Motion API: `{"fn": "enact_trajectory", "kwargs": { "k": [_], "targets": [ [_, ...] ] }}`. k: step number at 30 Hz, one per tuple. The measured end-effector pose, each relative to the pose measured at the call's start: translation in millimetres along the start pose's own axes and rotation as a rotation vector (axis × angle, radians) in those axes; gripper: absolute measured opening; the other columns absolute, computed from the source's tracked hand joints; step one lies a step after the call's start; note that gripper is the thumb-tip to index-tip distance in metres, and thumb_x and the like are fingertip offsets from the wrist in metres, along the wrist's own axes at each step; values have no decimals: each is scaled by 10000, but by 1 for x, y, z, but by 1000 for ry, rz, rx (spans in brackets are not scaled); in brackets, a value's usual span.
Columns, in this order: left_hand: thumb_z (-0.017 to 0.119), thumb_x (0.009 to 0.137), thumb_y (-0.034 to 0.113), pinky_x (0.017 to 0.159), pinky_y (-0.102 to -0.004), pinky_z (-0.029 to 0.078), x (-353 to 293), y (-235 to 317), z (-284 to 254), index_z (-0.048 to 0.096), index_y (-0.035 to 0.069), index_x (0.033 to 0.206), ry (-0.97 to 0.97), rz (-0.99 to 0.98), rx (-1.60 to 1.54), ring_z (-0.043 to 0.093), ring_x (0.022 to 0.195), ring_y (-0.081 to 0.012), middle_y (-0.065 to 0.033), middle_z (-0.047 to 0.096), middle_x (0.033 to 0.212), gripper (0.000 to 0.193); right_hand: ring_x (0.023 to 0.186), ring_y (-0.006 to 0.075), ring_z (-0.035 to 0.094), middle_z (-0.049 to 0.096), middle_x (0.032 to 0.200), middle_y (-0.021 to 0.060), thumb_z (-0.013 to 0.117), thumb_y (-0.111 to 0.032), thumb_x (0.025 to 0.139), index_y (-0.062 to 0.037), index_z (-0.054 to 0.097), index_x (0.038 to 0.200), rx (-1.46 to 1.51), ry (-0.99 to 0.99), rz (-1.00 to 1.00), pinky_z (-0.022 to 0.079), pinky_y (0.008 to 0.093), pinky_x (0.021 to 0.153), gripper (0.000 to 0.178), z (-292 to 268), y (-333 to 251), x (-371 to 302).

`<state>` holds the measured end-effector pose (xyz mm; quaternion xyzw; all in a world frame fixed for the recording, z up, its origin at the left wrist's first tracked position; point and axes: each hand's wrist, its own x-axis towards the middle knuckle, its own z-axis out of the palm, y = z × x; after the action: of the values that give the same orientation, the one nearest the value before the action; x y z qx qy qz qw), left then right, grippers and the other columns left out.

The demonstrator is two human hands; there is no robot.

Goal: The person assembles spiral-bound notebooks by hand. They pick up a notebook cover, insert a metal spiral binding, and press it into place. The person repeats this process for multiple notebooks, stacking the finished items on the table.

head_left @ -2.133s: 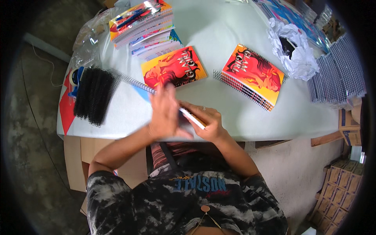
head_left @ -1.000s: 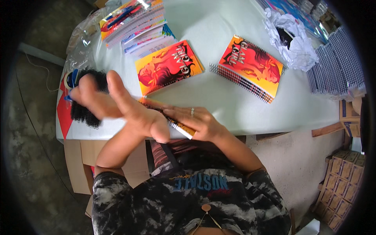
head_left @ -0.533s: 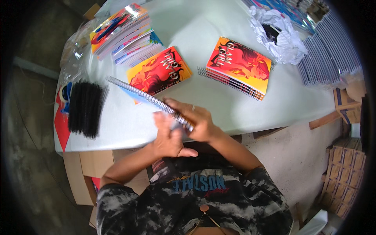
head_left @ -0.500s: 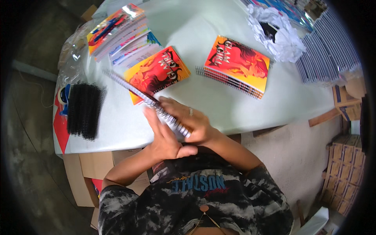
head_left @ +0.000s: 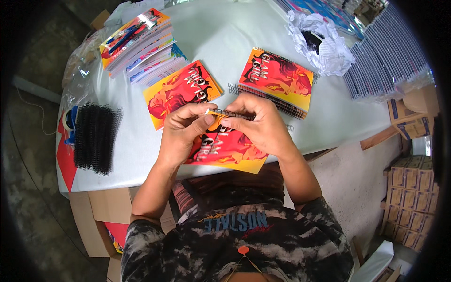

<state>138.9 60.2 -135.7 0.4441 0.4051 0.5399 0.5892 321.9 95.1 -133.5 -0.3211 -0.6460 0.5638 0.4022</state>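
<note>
A red and yellow spiral notebook (head_left: 232, 152) is in front of me at the table's near edge, cover up. Its coiled edge faces away from me. The black spiral coil (head_left: 238, 114) runs along that edge. My left hand (head_left: 184, 129) grips the notebook's far left corner, thumb and fingers closed around it. With thumb and fingers my right hand (head_left: 259, 121) pinches the coiled edge further right. Part of the coil is hidden behind the right fingers, and its far end sticks out past that hand. Another matching notebook block (head_left: 181, 91) lies just beyond my left hand.
Coiled notebooks (head_left: 277, 80) are stacked at right. Left stand a tall stack of page blocks (head_left: 138, 42), a bundle of black coils (head_left: 96, 138) and a blue tape dispenser (head_left: 71, 124). A crumpled white bag (head_left: 324, 42) and many bound books (head_left: 387, 56) fill the far right.
The notebook has turned from edge-on between both palms to cover up, coiled edge away from me. My hands have moved apart, and their fingers now pinch that edge.
</note>
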Motion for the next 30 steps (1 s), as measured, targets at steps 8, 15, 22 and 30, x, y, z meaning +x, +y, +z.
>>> {"fn": "enact_trajectory", "kwargs": {
  "k": [8, 15, 22, 30],
  "targets": [
    [559, 789, -76, 688, -216, 447, 21, -7, -16, 533, 39, 820, -208, 93, 139, 551, 774, -65, -2, 552, 830, 122, 647, 105, 587, 592, 687, 62, 692, 39, 720, 9, 546, 790, -260, 214, -96, 462, 258, 564, 164, 23, 8, -9],
    [689, 808, 185, 753, -294, 491, 64, 17, 18, 229, -42, 1353, 104, 268, 326, 597, 890, -192, -139, 587, 1020, 749, 800, 108, 531, 505, 1062, 107, 548, -38, 880, -12, 366, 1202, 332, 956, -555, 468, 251, 680, 371, -36, 0, -7],
    [629, 835, 171, 714, -339, 497, 146, -14, 80, 506, 27, 1157, 124, 223, 720, 625, 834, -253, -175, 622, 995, 373, 949, 224, 505, 470, 1148, 169, 551, -71, 879, 6, 352, 1229, -400, 1265, -72, 418, 340, 850, 411, -72, 97, -38],
    [606, 866, 237, 672, -310, 477, 136, -106, 57, 643, -15, 882, 404, 303, 751, 624, 755, -211, -143, 642, 798, 255, 1249, 322, 403, 387, 1363, 232, 434, -198, 940, 31, 257, 1383, -453, 995, 2, 316, 370, 1012, 529, -87, 113, -42]
  ]
}}
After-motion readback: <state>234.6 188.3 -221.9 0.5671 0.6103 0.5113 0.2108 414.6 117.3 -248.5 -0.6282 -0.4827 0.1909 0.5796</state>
